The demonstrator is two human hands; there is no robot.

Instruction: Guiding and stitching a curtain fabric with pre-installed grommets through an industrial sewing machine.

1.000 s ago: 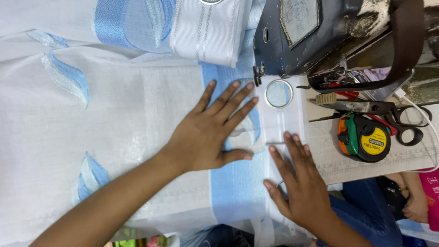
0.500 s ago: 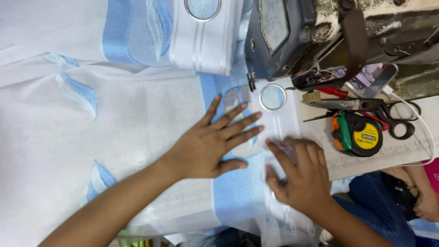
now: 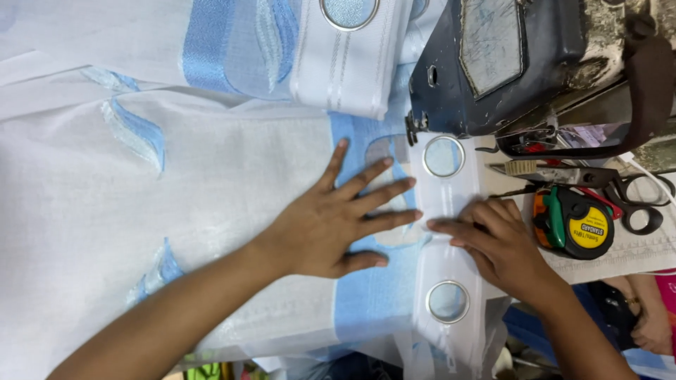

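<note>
White and pale-blue curtain fabric lay spread over the bench, with its white header tape running between two metal eyelets. Left hand pressed flat on the blue panel, fingers spread wide, gripping nothing. Right hand rested on the tape midway between the eyelets, fingertips bent down, flat rather than clasping. Best done, by judgement, with even pressure from both hands, tape kept straight and creases smoothed outward before any shift. Just right of the tape: a tape measure, scissors, and a dark press machine above. Machine top and the folded cloth's third eyelet cut off; bench edge below obscured by clutter, hard to make out.
</note>
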